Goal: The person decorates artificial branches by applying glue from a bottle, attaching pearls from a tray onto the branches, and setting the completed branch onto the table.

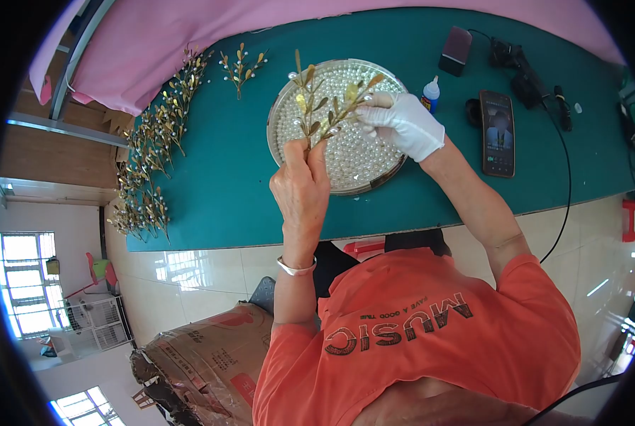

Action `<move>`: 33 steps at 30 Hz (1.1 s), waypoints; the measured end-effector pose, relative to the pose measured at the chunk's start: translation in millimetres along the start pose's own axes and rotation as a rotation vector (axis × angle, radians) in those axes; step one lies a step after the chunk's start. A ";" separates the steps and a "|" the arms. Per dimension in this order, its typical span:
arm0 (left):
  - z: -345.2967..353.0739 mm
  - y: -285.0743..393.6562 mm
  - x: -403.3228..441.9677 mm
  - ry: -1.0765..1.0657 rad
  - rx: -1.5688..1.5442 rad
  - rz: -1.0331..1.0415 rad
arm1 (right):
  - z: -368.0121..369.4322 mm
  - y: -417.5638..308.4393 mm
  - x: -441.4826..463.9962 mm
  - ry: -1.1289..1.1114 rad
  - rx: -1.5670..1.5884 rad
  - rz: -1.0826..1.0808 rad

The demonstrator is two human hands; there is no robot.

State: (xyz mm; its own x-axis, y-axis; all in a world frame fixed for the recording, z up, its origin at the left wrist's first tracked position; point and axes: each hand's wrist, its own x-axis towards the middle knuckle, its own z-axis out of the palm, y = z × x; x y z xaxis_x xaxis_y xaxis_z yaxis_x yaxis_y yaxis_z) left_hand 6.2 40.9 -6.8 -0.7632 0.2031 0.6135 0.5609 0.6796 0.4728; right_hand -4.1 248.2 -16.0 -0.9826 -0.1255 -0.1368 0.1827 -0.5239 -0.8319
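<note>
My bare left hand (pixel 302 184), with a silver bangle at the wrist, pinches the lower stem of a gold-leaved decorative branch (pixel 315 105). The branch stands upright over a round tray (pixel 360 190) filled with white pearl beads (pixel 363 167). A few pearls show on its twigs. My right hand (pixel 406 126) wears a white glove, and its fingertips are closed together against the branch's right-hand twig. Whatever lies between those fingertips is too small to make out. Just right of the glove stands a small glue bottle (pixel 431 94) with a white top.
Many similar gold branches (pixel 151 160) lie heaped along the table's left side, with one single sprig (pixel 240 71) apart. At the right are a phone (pixel 498 133), a dark box-shaped device (pixel 456 51) and black cables (pixel 523 78). A cardboard box (pixel 211 355) stands on the floor.
</note>
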 end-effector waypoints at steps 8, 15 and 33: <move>7.1 -15.7 -4.3 -0.051 -0.211 -0.219 | 3.9 -6.6 -4.5 0.085 -1.178 -0.454; -0.4 -30.0 -4.7 -0.012 -0.346 -0.318 | 18.2 -15.7 -11.1 0.135 -1.115 -0.140; -14.0 -34.1 -4.2 -0.008 -0.598 -0.478 | 12.7 32.6 18.4 -0.163 -1.790 -0.244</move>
State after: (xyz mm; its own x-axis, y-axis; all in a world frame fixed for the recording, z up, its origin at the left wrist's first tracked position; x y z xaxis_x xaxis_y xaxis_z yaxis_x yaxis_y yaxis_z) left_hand -5.2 7.0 -16.7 -0.9675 -0.0101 0.2529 0.2459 0.1983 0.9488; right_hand -15.8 218.1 -38.9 -0.9464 -0.3224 0.0199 -0.3089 0.8853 -0.3476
